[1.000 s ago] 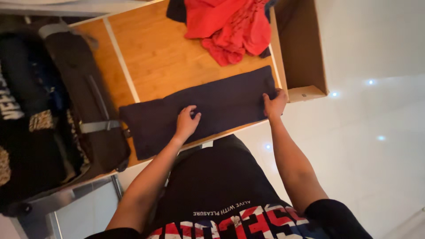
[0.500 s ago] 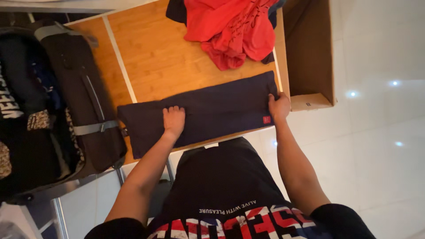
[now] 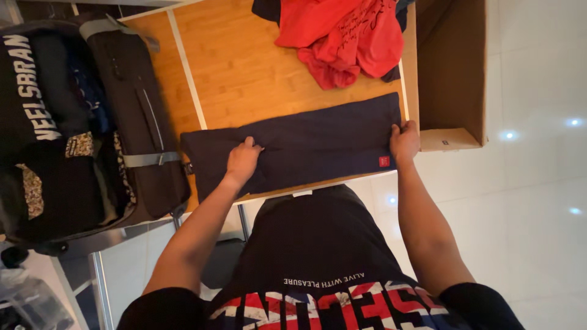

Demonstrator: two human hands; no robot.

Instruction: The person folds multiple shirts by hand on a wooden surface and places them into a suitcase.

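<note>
Here we have the dark folded garment (image 3: 299, 146) lying flat along the near edge of the wooden table (image 3: 244, 67), below the red clothes (image 3: 342, 36). Our left hand (image 3: 243, 160) presses on it, fingers together. Our right hand (image 3: 405, 142) seems to pinch its right edge. We should keep the cloth taut and the edges aligned.

Bare wood (image 3: 244, 73) lay open mid-table; the red clothes (image 3: 342, 36) crowded its far right corner, the suitcase (image 3: 131, 116) its left edge.
</note>
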